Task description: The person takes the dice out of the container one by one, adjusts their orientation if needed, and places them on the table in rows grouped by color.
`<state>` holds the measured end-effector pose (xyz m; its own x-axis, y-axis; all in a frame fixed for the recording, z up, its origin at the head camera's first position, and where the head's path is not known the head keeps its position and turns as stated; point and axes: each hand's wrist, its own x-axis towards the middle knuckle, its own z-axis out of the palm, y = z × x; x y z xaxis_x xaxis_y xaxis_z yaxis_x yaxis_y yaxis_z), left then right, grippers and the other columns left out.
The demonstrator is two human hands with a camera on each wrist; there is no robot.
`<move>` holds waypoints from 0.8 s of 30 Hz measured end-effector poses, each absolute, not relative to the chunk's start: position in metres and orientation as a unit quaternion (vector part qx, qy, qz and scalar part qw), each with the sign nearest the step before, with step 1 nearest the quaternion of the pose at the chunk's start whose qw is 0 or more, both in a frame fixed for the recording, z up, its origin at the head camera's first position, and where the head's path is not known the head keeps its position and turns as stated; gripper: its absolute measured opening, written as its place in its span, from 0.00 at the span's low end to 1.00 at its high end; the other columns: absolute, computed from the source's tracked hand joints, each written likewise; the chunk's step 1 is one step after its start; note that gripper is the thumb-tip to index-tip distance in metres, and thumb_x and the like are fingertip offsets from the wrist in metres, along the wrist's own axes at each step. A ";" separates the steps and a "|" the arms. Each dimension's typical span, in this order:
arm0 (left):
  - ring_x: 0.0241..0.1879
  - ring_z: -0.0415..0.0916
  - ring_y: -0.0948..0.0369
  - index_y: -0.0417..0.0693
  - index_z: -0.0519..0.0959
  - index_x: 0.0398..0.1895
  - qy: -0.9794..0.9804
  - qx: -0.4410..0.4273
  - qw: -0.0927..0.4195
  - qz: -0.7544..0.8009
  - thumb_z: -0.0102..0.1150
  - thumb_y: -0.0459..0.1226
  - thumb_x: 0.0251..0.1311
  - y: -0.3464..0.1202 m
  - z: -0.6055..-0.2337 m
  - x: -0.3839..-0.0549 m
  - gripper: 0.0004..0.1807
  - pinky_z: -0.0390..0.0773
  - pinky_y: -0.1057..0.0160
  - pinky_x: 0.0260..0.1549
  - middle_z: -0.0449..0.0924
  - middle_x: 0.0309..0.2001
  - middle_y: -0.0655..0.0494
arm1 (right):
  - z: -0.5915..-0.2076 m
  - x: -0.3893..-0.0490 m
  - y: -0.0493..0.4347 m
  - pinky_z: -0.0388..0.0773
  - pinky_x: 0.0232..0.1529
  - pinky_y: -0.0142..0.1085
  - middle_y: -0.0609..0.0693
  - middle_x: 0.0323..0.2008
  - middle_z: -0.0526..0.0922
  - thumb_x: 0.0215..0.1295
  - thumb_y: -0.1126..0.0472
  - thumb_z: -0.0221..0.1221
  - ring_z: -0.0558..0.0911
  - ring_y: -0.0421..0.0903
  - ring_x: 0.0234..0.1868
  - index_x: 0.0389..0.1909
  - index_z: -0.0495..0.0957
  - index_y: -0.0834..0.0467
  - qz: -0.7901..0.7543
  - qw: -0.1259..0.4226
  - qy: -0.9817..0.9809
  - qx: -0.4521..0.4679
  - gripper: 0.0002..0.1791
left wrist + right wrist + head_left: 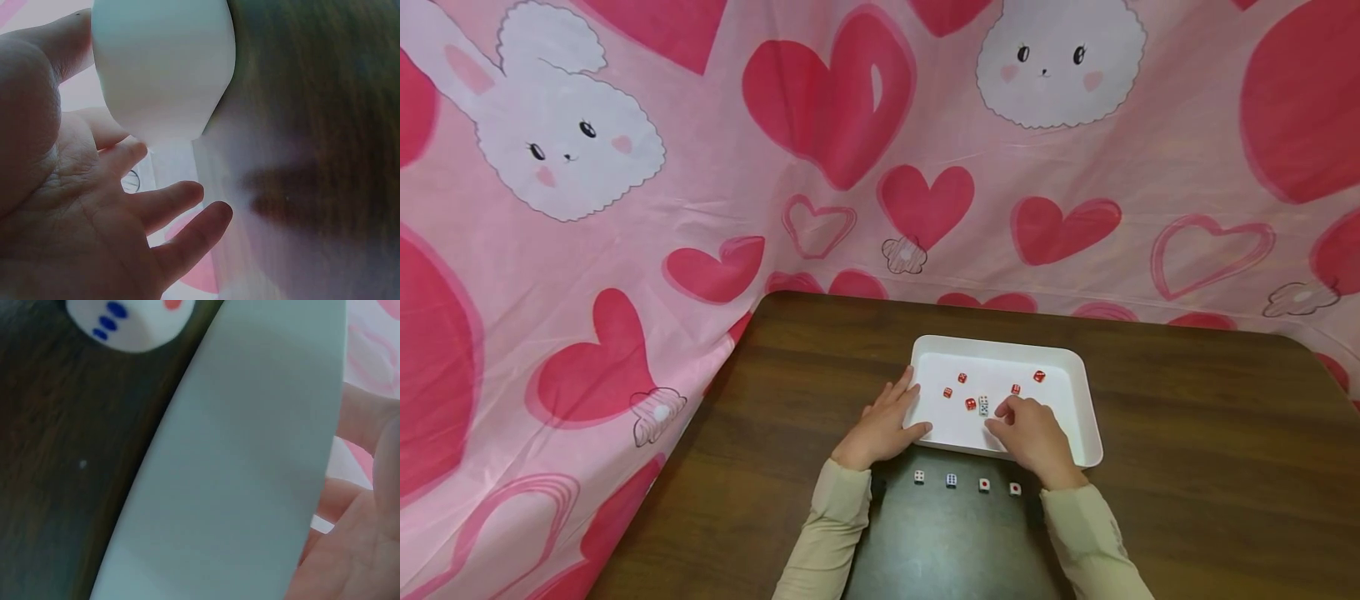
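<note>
A white tray [1081, 400] holds several red dice [970, 404] and two pale dice [983, 406] lying against each other. My left hand [880, 425] rests at the tray's front left corner, fingers spread along the side and thumb at the front edge. In the left wrist view the tray's outer wall [165, 69] stands beside the thumb. Over the tray's front right part, my right hand [1037, 437] has bent fingers, thumb and forefinger apart, just right of the pale dice. The tray wall [219, 456] hides its fingertips in the right wrist view.
In front of the tray a row of several white dice [951, 481] lies on the dark wooden table [1210, 450]. One white die [134, 322] shows close up in the right wrist view. A pink heart-patterned cloth [715, 167] hangs behind and to the left.
</note>
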<state>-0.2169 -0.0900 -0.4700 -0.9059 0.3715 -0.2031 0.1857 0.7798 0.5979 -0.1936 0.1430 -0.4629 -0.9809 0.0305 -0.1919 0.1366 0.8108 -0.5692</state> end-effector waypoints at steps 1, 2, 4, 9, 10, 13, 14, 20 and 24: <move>0.77 0.42 0.46 0.50 0.56 0.75 0.931 0.150 0.157 0.295 0.57 0.51 0.63 -0.090 -0.470 -0.217 0.40 0.49 0.33 0.67 0.38 0.79 0.60 | -0.463 -0.195 0.142 0.69 0.30 0.36 0.54 0.30 0.78 0.60 0.55 0.62 0.73 0.49 0.31 0.40 0.77 0.62 -0.303 0.089 0.948 0.046 0.14; 0.77 0.42 0.46 0.50 0.56 0.75 0.931 0.150 0.156 0.293 0.57 0.51 0.63 -0.090 -0.471 -0.217 0.40 0.49 0.33 0.67 0.37 0.79 0.61 | -0.464 -0.195 0.141 0.69 0.30 0.36 0.54 0.30 0.78 0.60 0.55 0.62 0.73 0.49 0.31 0.39 0.77 0.62 -0.302 0.089 0.948 0.047 0.14; 0.77 0.42 0.46 0.50 0.56 0.75 0.932 0.151 0.156 0.292 0.57 0.51 0.63 -0.090 -0.471 -0.217 0.40 0.49 0.33 0.67 0.37 0.79 0.61 | -0.465 -0.197 0.140 0.68 0.30 0.37 0.54 0.28 0.77 0.59 0.55 0.62 0.72 0.49 0.31 0.39 0.78 0.62 -0.299 0.087 0.949 0.045 0.13; 0.77 0.42 0.45 0.49 0.56 0.75 0.931 0.152 0.153 0.293 0.57 0.51 0.63 -0.090 -0.472 -0.217 0.40 0.49 0.33 0.67 0.38 0.79 0.60 | -0.467 -0.203 0.137 0.70 0.32 0.42 0.55 0.28 0.77 0.59 0.56 0.61 0.72 0.50 0.32 0.37 0.78 0.62 -0.288 0.083 0.953 0.042 0.13; 0.76 0.42 0.45 0.49 0.56 0.75 0.932 0.153 0.152 0.292 0.57 0.51 0.63 -0.091 -0.472 -0.218 0.40 0.50 0.33 0.67 0.38 0.79 0.60 | -0.467 -0.204 0.136 0.71 0.33 0.43 0.55 0.29 0.78 0.59 0.55 0.61 0.73 0.51 0.33 0.37 0.78 0.62 -0.285 0.084 0.954 0.045 0.13; 0.76 0.43 0.46 0.50 0.56 0.75 0.932 0.152 0.151 0.291 0.57 0.51 0.63 -0.090 -0.473 -0.218 0.40 0.50 0.33 0.67 0.38 0.79 0.60 | -0.468 -0.207 0.134 0.73 0.33 0.44 0.57 0.32 0.81 0.59 0.55 0.61 0.74 0.52 0.34 0.37 0.78 0.62 -0.278 0.091 0.955 0.055 0.14; 0.76 0.43 0.46 0.50 0.56 0.75 0.932 0.151 0.151 0.291 0.57 0.51 0.63 -0.090 -0.473 -0.218 0.40 0.50 0.33 0.67 0.38 0.79 0.60 | -0.468 -0.209 0.133 0.74 0.33 0.45 0.57 0.33 0.81 0.59 0.55 0.61 0.74 0.53 0.34 0.37 0.78 0.63 -0.277 0.095 0.954 0.059 0.14; 0.77 0.42 0.46 0.50 0.56 0.75 0.931 0.149 0.154 0.295 0.57 0.51 0.63 -0.090 -0.474 -0.218 0.40 0.49 0.33 0.67 0.38 0.79 0.61 | -0.468 -0.214 0.132 0.74 0.32 0.45 0.58 0.35 0.81 0.59 0.54 0.62 0.75 0.54 0.35 0.38 0.78 0.63 -0.265 0.118 0.954 0.073 0.16; 0.77 0.42 0.46 0.50 0.56 0.75 0.931 0.150 0.152 0.295 0.57 0.51 0.63 -0.090 -0.474 -0.218 0.40 0.49 0.33 0.67 0.38 0.79 0.61 | -0.468 -0.216 0.131 0.74 0.35 0.47 0.59 0.35 0.81 0.59 0.53 0.61 0.75 0.56 0.37 0.39 0.78 0.64 -0.250 0.120 0.958 0.075 0.18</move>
<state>-0.2181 -0.0895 -0.4741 -0.9094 0.3680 -0.1940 0.1891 0.7811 0.5950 -0.2155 0.1307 -0.4683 -0.9601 0.0831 -0.2672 0.2030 0.8642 -0.4604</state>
